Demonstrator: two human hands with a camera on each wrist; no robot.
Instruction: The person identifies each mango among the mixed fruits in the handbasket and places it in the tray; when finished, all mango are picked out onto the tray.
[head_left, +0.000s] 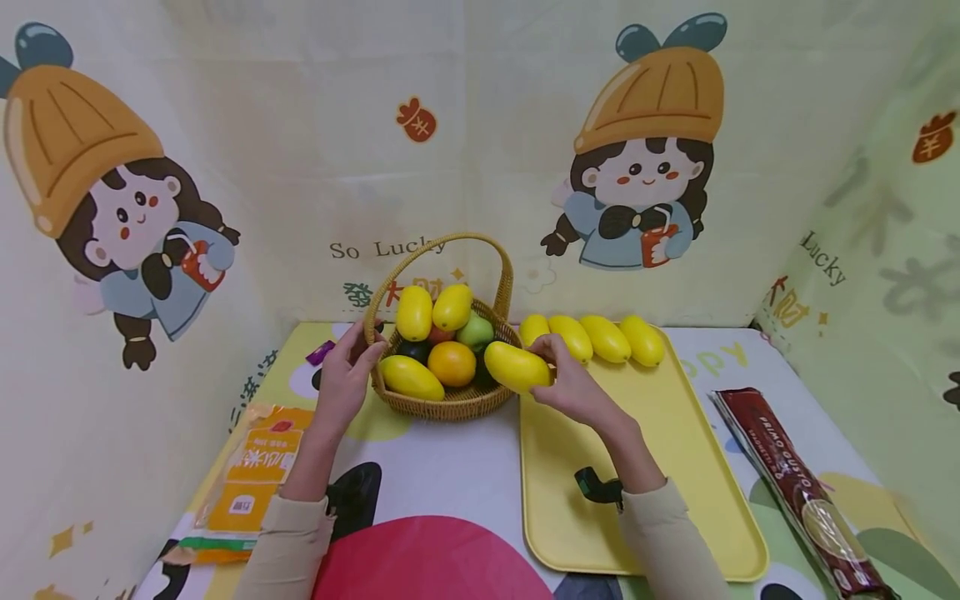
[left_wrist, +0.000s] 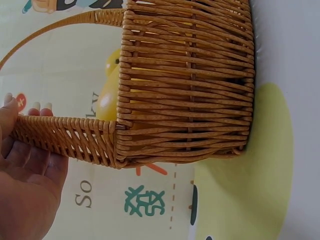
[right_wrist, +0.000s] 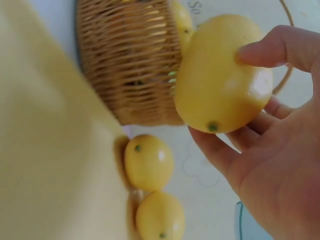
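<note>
Under and beyond the right hand [head_left: 577, 385]: a yellow tray [head_left: 675, 500], flat on the table, four yellow mangoes [head_left: 592, 336] lined along its far edge. Between the two hands: a wicker basket [head_left: 450, 400] with a hooped handle, heaped with fruit, just beside the tray's left edge. Left of the left hand [head_left: 347, 375]: an orange packet [head_left: 251, 475]; well right of the right hand, a dark red pasta packet [head_left: 795, 492]. Gripped in the right hand, fingers and thumb curled round it: a yellow mango [head_left: 517, 367], hanging by the basket's right rim, over the tray's near-left corner. Pressed to the basket's left rim: the left hand, fingers hooked over the weave. Seen only from the right wrist: the mango's [right_wrist: 220, 77] dark stem dot and the thumb laid across its skin. Seen only from the left wrist: the basket's [left_wrist: 187, 82] woven side wall up close, fingertips [left_wrist: 35, 107] showing over its rim. Seen only from the head view: both packets and the full row of four.
</note>
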